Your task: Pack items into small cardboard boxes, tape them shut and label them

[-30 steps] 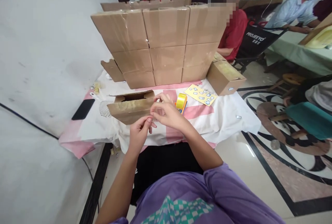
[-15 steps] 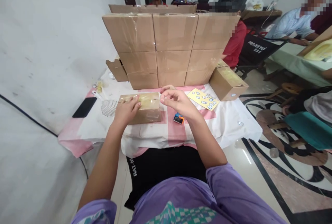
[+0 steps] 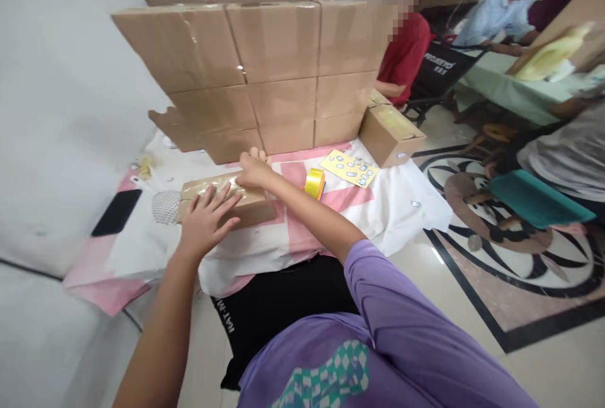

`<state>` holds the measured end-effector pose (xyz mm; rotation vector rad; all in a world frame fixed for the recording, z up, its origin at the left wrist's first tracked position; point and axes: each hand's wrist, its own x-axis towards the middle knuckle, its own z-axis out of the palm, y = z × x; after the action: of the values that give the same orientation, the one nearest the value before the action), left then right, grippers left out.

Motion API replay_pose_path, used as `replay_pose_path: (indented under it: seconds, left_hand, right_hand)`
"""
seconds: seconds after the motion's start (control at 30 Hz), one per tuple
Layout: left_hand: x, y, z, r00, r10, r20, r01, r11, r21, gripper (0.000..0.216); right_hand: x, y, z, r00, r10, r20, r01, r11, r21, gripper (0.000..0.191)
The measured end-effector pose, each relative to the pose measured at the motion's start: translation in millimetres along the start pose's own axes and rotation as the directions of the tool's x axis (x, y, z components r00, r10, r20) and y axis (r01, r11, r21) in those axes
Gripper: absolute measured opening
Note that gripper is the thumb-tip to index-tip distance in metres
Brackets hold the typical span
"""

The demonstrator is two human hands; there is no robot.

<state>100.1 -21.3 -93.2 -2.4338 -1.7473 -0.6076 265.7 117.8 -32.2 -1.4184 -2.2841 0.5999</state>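
A small cardboard box (image 3: 253, 206) lies on the cloth-covered table, clear and yellowish tape across its top. My left hand (image 3: 207, 217) rests on the box's left side with fingers spread. At the far right part of the box top, my right hand (image 3: 255, 168) has its fingers curled together; whatever is between them is hidden. Right of the box sits a yellow tape roll (image 3: 314, 182) with orange and blue on its edge. Beyond it lies a yellow sheet (image 3: 348, 168) with small pale stickers.
A wall of stacked cardboard boxes (image 3: 283, 70) stands at the back. Another box (image 3: 391, 134) sits at the right. A black phone (image 3: 116, 212) and a white mesh piece (image 3: 165, 207) lie on the left. People sit beyond, one in a red shirt (image 3: 409, 55).
My right hand has moved left and forward, onto the box's far right part. The left hand's fingers have spread. The camera view has turned, and the yellow tape roll now shows.
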Motion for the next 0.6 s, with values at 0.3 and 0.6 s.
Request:
replay_pose_path:
  seconds: [0.3, 0.6]
  left_hand:
    - [1, 10, 3, 0.998, -0.018, -0.067, 0.020, 0.999, 0.037, 0.056]
    - [2, 15, 2, 0.988, -0.098, -0.123, 0.096, 0.995, -0.020, 0.059]
  right_hand:
    - [-153, 236, -59, 0.799, 0.308, -0.517, -0.187, 0.944, 0.273, 0.012]
    - [-255, 384, -142, 0.703, 0.512, -0.494, -0.493, 0.851, 0.181, 0.024]
